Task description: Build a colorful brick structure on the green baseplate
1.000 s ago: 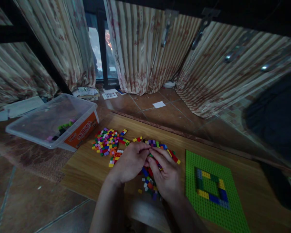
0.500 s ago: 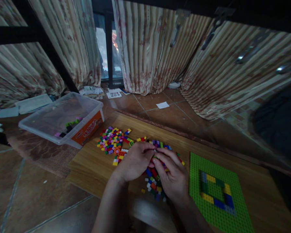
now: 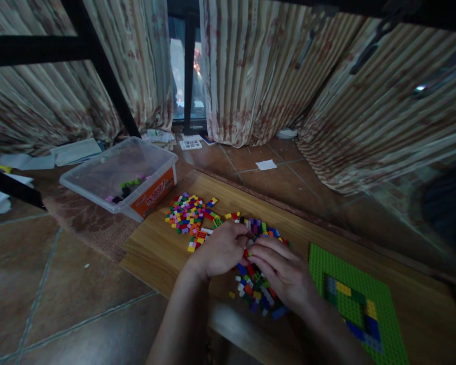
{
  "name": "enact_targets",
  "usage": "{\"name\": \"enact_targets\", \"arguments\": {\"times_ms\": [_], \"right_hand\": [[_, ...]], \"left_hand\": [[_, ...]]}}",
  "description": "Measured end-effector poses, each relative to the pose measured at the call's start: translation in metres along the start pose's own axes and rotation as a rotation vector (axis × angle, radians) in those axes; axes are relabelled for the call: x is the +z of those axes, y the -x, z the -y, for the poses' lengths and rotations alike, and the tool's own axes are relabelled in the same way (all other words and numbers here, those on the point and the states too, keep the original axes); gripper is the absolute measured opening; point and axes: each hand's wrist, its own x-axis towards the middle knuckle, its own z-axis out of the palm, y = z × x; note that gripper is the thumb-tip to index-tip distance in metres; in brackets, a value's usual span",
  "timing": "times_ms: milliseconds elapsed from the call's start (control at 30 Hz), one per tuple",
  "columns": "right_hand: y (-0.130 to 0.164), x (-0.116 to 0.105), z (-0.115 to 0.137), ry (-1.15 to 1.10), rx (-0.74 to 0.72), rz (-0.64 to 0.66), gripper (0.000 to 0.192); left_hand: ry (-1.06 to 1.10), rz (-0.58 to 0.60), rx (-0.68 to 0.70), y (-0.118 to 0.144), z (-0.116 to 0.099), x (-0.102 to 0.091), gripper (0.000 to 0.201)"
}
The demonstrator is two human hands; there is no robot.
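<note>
Both hands meet over a heap of small coloured bricks [image 3: 259, 293] on a low wooden board [image 3: 155, 253]. My left hand [image 3: 221, 249] is curled, fingertips pinched against those of my right hand [image 3: 283, 269] above the heap. A small red brick [image 3: 245, 252] shows between the fingertips; which hand grips it is not clear. A second, tidier patch of coloured bricks [image 3: 186, 213] lies to the left of the hands. To the right sits a green baseplate [image 3: 321, 263] with a square ring of yellow, blue, green and grey bricks [image 3: 355, 309] on it.
A clear plastic tub [image 3: 117, 177] with an orange label and a few bricks inside stands on a mat at the board's left. Tiled floor surrounds the board. Striped curtains hang behind, with papers and a window gap. A dark shape sits at far right.
The view has shifted, so everything sits further right and lower in the picture. Both hands stay pinched together over the brick heap with only small finger movement.
</note>
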Motion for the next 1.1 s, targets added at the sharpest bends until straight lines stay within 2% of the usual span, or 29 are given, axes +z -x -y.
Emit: {"name": "enact_targets", "arguments": {"times_ms": [133, 233, 300, 367, 467, 567, 667, 767, 867, 933, 1033, 1100], "right_hand": [[0.0, -0.004, -0.002, 0.005, -0.021, 0.048, 0.018], [0.004, -0.001, -0.001, -0.04, 0.049, -0.043, 0.017], [0.007, 0.003, 0.002, -0.123, 0.194, -0.14, 0.012], [0.009, 0.009, 0.005, -0.267, 0.407, -0.243, 0.008], [0.01, 0.016, 0.008, -0.558, 0.695, -0.364, 0.014], [0.01, 0.018, 0.006, -0.658, 0.827, -0.412, 0.019], [0.012, 0.017, 0.004, -0.544, 0.863, -0.328, 0.023], [0.014, 0.016, 0.004, -0.472, 0.84, -0.23, 0.026], [0.01, 0.017, 0.007, -0.505, 0.856, -0.254, 0.033], [0.004, 0.017, 0.009, -0.555, 0.876, -0.289, 0.035], [-0.004, 0.016, 0.012, -0.545, 0.845, -0.333, 0.029], [-0.007, 0.015, 0.012, -0.493, 0.797, -0.338, 0.022]], "left_hand": [[0.027, 0.005, -0.004, 0.0, -0.002, 0.001, 0.022], [0.094, -0.02, -0.012, 0.0, -0.005, 0.002, 0.022], [0.142, -0.035, -0.037, 0.0, -0.008, 0.003, 0.022], [0.204, -0.038, -0.065, 0.0, -0.009, 0.004, 0.024], [0.273, -0.063, -0.081, -0.001, -0.009, 0.005, 0.021], [0.3, -0.108, -0.07, -0.001, -0.008, 0.003, 0.015], [0.326, -0.131, -0.065, 0.001, -0.009, 0.0, 0.013], [0.315, -0.133, -0.059, 0.002, -0.01, 0.0, 0.013], [0.289, -0.08, -0.024, 0.001, -0.01, 0.002, 0.014], [0.243, -0.036, 0.05, 0.0, -0.009, 0.002, 0.015], [0.162, -0.031, 0.156, -0.002, -0.009, 0.002, 0.014], [0.122, -0.052, 0.165, -0.002, -0.007, 0.001, 0.014]]}}
